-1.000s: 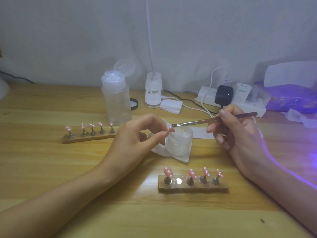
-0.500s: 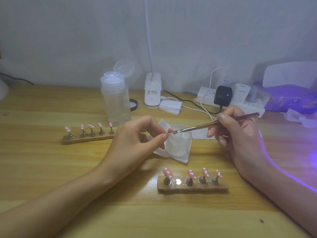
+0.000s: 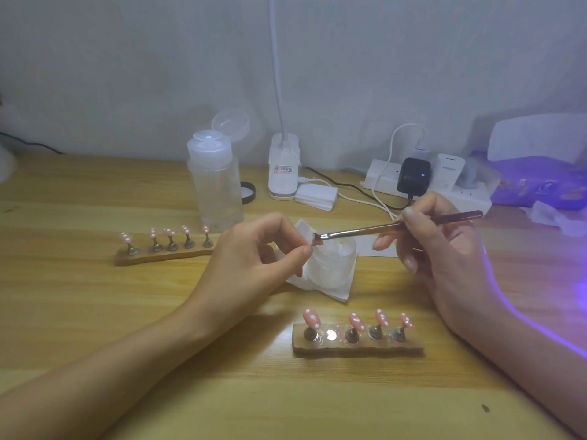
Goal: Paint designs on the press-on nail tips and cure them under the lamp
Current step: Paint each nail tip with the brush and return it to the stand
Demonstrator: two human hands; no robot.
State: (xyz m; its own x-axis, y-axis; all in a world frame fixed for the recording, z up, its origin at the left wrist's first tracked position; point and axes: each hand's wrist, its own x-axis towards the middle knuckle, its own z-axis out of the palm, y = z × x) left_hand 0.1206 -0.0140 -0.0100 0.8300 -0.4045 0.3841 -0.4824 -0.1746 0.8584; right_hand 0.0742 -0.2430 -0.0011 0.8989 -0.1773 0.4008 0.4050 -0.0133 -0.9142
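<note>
Your left hand (image 3: 254, 258), in the middle of the frame, pinches a small pink nail tip (image 3: 314, 240) between thumb and forefinger, the other fingers curled loosely behind. Your right hand (image 3: 444, 249), right of centre, grips a thin brush (image 3: 397, 227) with a reddish handle and metal ferrule, thumb and forefinger clamped on its shaft. The bristles touch the held nail tip, which sits just above the rim of a small frosted jar (image 3: 333, 265). The jar stands on a folded white tissue (image 3: 336, 292).

Lower in the frame, below the jar, a wooden holder strip (image 3: 359, 347) carries four pink dotted tips (image 3: 311, 318) on metal stands, with one bare shiny slot (image 3: 331, 335) second from the left. A second wooden strip (image 3: 158, 257), at centre left, carries five pale pink tips (image 3: 185, 230).

Behind it stands a clear plastic pump bottle (image 3: 216, 185) with its flip lid open. At the upper right a curing lamp (image 3: 540, 179) glows purple beside a white power strip (image 3: 470, 198), and purple light falls along your right forearm. All of this rests on the light wooden table (image 3: 95, 312).
</note>
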